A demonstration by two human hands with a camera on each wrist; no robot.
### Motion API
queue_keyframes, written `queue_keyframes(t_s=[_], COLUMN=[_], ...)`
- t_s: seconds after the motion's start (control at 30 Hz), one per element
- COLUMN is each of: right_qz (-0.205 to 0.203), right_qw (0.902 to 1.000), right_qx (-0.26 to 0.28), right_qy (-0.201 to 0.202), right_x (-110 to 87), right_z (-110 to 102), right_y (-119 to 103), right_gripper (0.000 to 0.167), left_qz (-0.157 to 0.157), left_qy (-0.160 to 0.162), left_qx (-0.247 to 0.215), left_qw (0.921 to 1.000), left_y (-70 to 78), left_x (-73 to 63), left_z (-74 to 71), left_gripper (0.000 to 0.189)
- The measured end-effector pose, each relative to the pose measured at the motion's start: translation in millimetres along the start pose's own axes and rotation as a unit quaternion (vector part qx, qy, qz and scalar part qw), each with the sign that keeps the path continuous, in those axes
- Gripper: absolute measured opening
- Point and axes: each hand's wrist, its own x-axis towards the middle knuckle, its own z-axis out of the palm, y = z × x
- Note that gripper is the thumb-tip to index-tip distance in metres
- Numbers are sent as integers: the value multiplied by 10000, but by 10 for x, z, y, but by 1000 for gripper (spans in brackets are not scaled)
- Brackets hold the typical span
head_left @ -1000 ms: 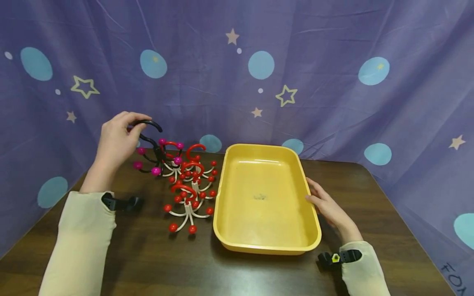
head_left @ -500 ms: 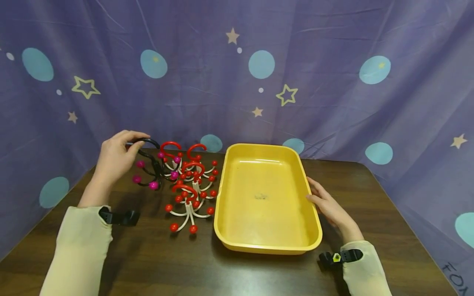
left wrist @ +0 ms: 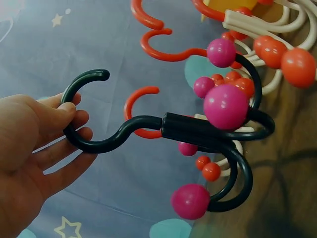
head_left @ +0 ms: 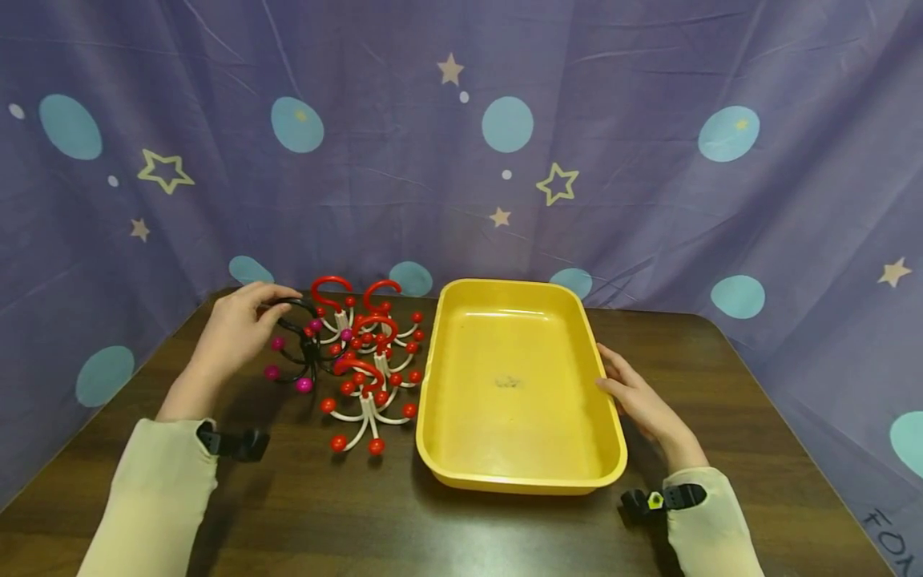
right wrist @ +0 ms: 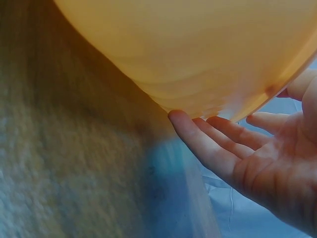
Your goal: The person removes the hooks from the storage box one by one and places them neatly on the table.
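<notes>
My left hand (head_left: 241,328) pinches the curved hook of a black hook hanger (left wrist: 188,130) between thumb and fingers. Magenta balls tip the hanger's several bent black arms, which hang low by the table, hook upward. Right beside it, overlapping it in the head view, stand several white hook hangers (head_left: 369,409) with red hooks and red balls, close together. At the right side of a yellow tray (head_left: 505,449), my right hand (head_left: 642,401) holds the rim, thumb over the edge and fingers against the outer wall. The tray's inside shows only a dark smudge on its floor.
A dark wooden table (head_left: 310,513) carries everything. Behind it hangs a purple curtain (head_left: 404,192) with stars and blue dots, close to the table's back edge. The tray stands just right of the white hangers.
My left hand has come down with the black hook hanger, lowering it from above the white hangers to beside them. My right hand and the tray have stayed in place.
</notes>
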Motion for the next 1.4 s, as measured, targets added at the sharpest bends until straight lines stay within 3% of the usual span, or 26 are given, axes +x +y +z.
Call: queue_keyframes(t_s=[0.27, 0.57, 0.8, 1.13, 1.4], right_qz=[-13, -48, -22, -83, 19], right_qw=[10000, 10000, 10000, 9999, 10000], right_qx=[43, 19, -2, 20, -33], right_qy=[7, -17, -33, -60, 24], right_x=[-1, 0, -11, 8, -2], right_z=[6, -5, -8, -9, 18], right_y=[-3, 8, 12, 8, 33], right_gripper=[63, 63, 64, 63, 62], left_qz=[242, 123, 142, 190, 47], left_qy=[1, 118, 73, 41, -280], left_qx=[166, 120, 138, 85, 29], left_qw=[9996, 9998, 9998, 9998, 9996], left_y=[-78, -131, -171, -155, -151], left_x=[-57, -135, -177, -156, -145], left_z=[95, 179, 156, 185, 256], left_gripper=[16, 16, 16, 17, 20])
